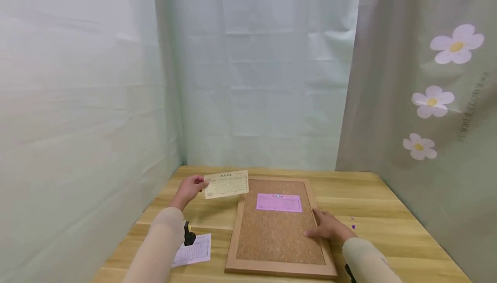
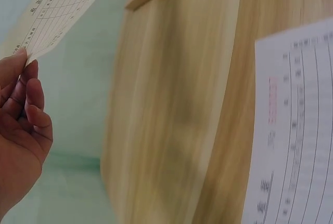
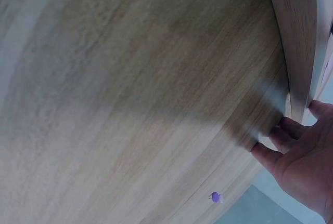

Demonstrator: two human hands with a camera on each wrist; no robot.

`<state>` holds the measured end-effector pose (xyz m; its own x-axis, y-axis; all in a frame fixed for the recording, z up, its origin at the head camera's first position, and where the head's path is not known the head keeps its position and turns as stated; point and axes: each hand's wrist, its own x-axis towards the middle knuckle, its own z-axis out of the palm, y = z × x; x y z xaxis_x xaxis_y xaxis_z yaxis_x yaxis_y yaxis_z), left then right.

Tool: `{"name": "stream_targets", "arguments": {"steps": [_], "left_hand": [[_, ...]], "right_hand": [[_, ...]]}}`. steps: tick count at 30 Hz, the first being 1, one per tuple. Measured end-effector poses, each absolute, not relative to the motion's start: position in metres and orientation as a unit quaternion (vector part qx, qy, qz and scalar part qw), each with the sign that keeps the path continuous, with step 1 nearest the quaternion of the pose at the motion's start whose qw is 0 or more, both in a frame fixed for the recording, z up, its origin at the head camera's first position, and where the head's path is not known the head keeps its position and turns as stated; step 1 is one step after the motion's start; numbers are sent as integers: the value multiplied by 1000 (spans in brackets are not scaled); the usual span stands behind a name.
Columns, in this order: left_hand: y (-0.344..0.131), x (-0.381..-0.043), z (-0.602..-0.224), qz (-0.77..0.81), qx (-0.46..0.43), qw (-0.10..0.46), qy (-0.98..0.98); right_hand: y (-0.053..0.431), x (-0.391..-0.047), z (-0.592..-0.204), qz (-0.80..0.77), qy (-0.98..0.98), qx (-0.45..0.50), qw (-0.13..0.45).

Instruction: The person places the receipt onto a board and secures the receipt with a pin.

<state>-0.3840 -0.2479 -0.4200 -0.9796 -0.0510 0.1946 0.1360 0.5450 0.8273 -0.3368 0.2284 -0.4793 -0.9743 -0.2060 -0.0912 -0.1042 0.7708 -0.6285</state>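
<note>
My left hand (image 1: 190, 189) pinches the left edge of a pale yellow printed form slip (image 1: 226, 184) between thumb and fingertips. The slip is raised and overlaps the upper left corner of a wood-framed cork board (image 1: 279, 240) in the head view. On the cork lies a pink form slip (image 1: 278, 203), with a small pale pin (image 1: 277, 196) at its top edge. Across the board's right rail, my right hand (image 1: 329, 226) grips the frame, thumb over the top and fingers along the outer side. In the right wrist view these fingers (image 3: 268, 156) reach down beside the rail.
A white form slip (image 1: 196, 250) lies on the wooden table left of the board, partly covered by the left forearm. To the right, a purple push pin (image 1: 353, 227) lies near a smaller pale pin (image 1: 353, 218). Fabric curtains (image 1: 264, 80) surround the table.
</note>
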Motion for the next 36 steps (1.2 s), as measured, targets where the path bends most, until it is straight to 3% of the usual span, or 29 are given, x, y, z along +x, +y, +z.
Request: {"name": "stream_targets", "arguments": {"steps": [36], "left_hand": [[-139, -374, -430, -570, -97, 45, -814]], "right_hand": [[235, -346, -489, -305, 945, -87, 78]]}}
